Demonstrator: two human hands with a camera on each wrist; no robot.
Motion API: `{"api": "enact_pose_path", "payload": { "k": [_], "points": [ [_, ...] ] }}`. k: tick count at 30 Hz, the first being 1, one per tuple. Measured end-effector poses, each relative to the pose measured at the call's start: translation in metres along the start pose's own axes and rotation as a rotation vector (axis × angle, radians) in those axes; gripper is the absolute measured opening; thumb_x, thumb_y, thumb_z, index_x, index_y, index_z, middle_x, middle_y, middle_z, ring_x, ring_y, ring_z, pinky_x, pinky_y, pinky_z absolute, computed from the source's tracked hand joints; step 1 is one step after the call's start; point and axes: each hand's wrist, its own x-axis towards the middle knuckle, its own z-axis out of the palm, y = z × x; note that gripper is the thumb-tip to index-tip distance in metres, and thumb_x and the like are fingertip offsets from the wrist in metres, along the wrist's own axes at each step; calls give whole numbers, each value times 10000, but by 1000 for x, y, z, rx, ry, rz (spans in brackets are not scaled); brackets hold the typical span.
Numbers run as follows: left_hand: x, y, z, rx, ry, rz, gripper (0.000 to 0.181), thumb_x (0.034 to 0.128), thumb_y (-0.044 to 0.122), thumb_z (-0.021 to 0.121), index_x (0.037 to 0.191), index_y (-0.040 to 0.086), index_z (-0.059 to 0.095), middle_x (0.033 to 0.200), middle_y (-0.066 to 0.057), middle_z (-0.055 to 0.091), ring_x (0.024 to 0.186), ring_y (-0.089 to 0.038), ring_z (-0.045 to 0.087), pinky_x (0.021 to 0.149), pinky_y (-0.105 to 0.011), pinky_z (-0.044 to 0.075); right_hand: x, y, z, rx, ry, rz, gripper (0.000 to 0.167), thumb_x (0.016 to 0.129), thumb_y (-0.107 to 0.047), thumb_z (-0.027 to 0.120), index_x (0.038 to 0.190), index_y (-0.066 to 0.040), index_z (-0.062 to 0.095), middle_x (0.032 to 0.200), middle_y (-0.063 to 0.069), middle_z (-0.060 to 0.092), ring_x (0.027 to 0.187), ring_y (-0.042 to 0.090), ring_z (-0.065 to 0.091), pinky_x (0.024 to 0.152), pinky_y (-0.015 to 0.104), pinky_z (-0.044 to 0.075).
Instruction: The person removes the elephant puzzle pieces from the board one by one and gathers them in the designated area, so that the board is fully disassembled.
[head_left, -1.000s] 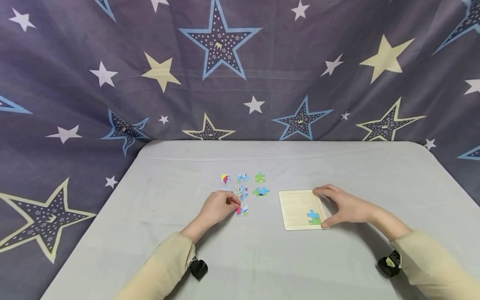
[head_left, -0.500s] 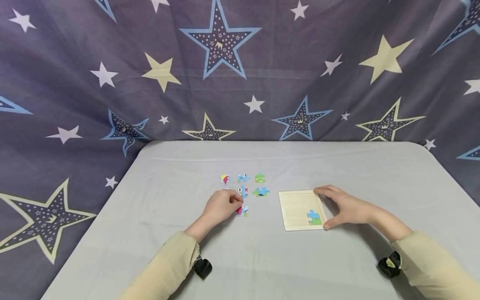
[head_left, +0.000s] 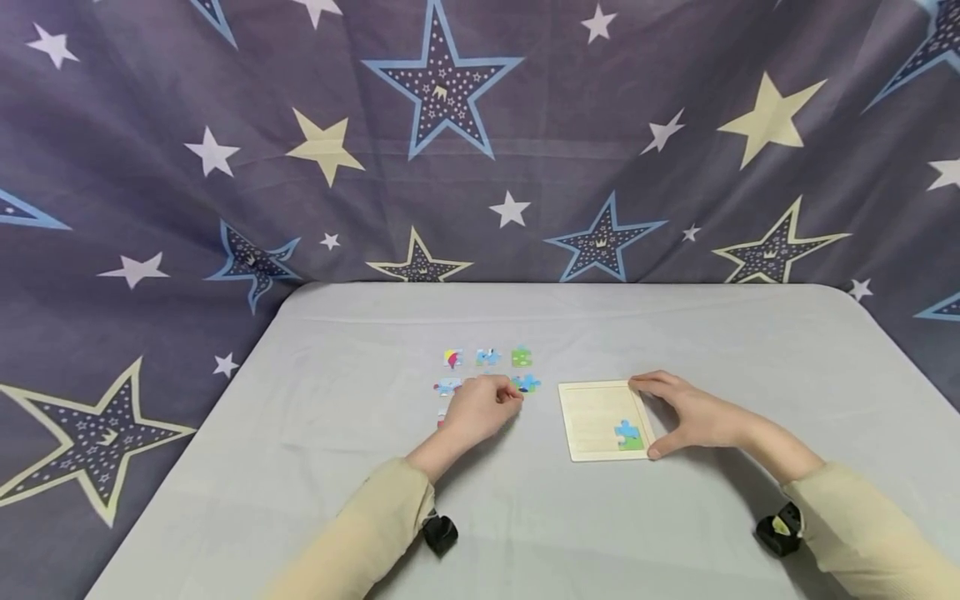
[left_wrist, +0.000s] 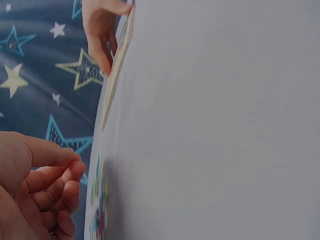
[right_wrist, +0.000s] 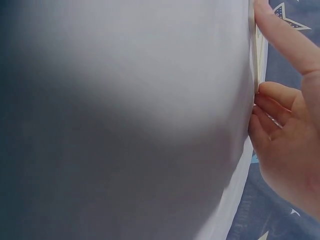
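My left hand point(head_left: 483, 410) hovers low over the puzzle pieces, covering some in the middle. In the left wrist view, thumb and index fingertip of the left hand point(left_wrist: 42, 180) meet, the other fingers curled; I see no piece between them. Just beyond its fingertips lies a blue and green puzzle piece point(head_left: 527, 383). My right hand point(head_left: 697, 414) holds the wooden puzzle tray point(head_left: 588, 417) by its right side, fingers at the far corner and thumb at the near one. A blue and green piece point(head_left: 628, 436) sits in the tray's near right corner.
Behind are a red and yellow piece point(head_left: 453, 358), a blue piece point(head_left: 487, 357) and a green piece point(head_left: 521, 357). A pale blue piece point(head_left: 447, 386) lies left of the hand. A star-patterned curtain point(head_left: 480, 192) hangs behind the grey-covered table point(head_left: 675, 333).
My left hand has moved right across the pieces, uncovering those on the left and hiding the middle ones. The right hand and tray have stayed in place.
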Motion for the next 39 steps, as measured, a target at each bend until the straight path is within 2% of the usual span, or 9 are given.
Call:
{"api": "enact_pose_path", "payload": {
  "k": [4,10,19,25,31,39],
  "points": [
    [2,13,10,-3,-29,19,101,811,156,596,836,137,692,682,74,587,587,-45,482,558,-198,400,1,0,0,-5,-5,-3,1003,597,-482,787,1338,50,371,1354,206,354,1242,413,326,963,576,300],
    [4,37,23,-28,-76,66,75,817,155,605,828,155,679,679,80,585,527,-36,477,536,-184,391,1,1,-1,0,3,0,998,590,-469,796,1329,57,380,1338,213,367,1229,421,336,960,590,295],
    [10,61,42,22,-118,140,53,826,184,633,827,172,685,683,102,581,584,-2,465,535,-146,362,2,1,0,0,8,-5,991,586,-472,794,1321,56,393,1324,211,386,1221,414,351,969,580,295],
    [14,69,56,28,-129,175,57,804,167,648,844,162,689,673,110,570,586,18,465,544,-129,357,1,2,-1,8,8,-4,991,586,-475,794,1324,51,392,1325,202,386,1225,406,347,971,574,292],
    [17,74,71,46,-107,196,99,790,167,668,885,159,695,725,106,580,639,31,480,577,-112,363,1,4,-1,6,8,-6,984,592,-474,793,1324,49,394,1324,201,387,1223,401,351,965,573,297],
    [22,80,82,77,-170,136,221,766,190,695,982,145,682,790,94,540,668,8,457,582,-131,362,0,4,-2,14,8,-18,981,598,-461,792,1324,60,387,1325,213,382,1225,413,343,964,584,293]
  ]
}}
